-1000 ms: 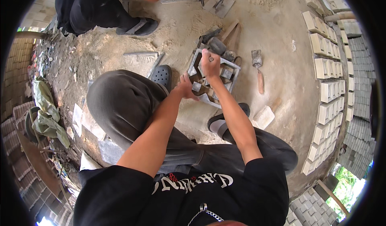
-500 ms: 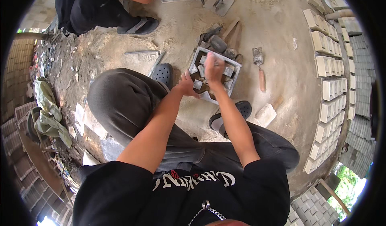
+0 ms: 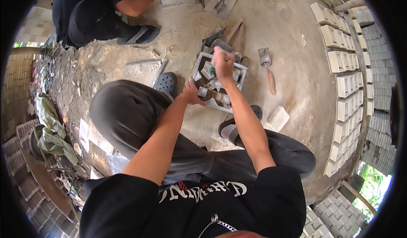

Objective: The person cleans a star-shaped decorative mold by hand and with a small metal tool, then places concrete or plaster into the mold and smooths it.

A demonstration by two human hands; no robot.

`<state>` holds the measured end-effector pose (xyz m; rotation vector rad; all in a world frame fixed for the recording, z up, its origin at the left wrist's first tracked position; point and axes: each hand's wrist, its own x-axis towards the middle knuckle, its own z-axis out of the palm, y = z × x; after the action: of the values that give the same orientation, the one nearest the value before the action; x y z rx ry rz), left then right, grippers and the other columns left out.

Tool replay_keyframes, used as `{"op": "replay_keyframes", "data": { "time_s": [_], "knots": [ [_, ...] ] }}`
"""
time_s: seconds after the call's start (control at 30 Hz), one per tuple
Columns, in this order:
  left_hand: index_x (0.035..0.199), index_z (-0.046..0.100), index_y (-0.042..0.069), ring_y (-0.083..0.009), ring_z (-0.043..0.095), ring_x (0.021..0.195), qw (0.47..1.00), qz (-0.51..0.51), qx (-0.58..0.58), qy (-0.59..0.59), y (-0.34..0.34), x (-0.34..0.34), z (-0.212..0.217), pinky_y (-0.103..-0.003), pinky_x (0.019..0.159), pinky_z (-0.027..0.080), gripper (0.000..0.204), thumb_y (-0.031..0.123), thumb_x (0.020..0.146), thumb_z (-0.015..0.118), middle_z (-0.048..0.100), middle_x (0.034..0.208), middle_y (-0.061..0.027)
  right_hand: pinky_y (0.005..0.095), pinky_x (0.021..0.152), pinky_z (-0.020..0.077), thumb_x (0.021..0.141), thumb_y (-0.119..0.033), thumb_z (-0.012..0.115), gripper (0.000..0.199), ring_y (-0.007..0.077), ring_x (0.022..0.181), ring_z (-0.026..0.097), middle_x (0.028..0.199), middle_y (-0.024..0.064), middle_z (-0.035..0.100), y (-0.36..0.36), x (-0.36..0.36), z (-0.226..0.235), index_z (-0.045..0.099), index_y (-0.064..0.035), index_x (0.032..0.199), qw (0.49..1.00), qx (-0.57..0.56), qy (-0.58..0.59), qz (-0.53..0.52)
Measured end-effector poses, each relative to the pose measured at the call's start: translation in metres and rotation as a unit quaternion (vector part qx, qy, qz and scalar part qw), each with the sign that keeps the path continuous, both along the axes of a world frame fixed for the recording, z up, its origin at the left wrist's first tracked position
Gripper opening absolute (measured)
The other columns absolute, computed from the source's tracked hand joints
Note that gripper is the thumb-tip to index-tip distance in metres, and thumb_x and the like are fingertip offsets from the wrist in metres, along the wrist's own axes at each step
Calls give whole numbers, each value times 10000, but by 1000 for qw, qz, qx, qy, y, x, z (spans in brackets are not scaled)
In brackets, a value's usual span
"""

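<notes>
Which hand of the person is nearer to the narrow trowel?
Right. The right hand is over the frame, left of the trowel; the left hand is at the frame's left side, farther away.

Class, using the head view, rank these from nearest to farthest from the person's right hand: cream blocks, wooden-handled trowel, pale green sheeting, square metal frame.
1. Square metal frame: right at the right hand.
2. Wooden-handled trowel: on the ground, right of the frame.
3. Cream blocks: rows toward the right edge.
4. Pale green sheeting: far left.
</notes>
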<state>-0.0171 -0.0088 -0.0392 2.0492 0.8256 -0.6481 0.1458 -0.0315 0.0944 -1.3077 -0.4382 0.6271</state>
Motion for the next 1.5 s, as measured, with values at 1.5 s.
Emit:
{"op": "replay_keyframes", "data": {
  "time_s": [1.5],
  "knots": [
    [1334,-188,-178,-489,143,1354,999,-29,-7,18,2,1,-4,-439,1119,229,1620,632,400,859,60,1419,-387,294,447,272,886,-220,529,447,72,461,365,457,-12,405,-15,15,-29,443,5,510,984,-47,-84,148]
  ]
}}
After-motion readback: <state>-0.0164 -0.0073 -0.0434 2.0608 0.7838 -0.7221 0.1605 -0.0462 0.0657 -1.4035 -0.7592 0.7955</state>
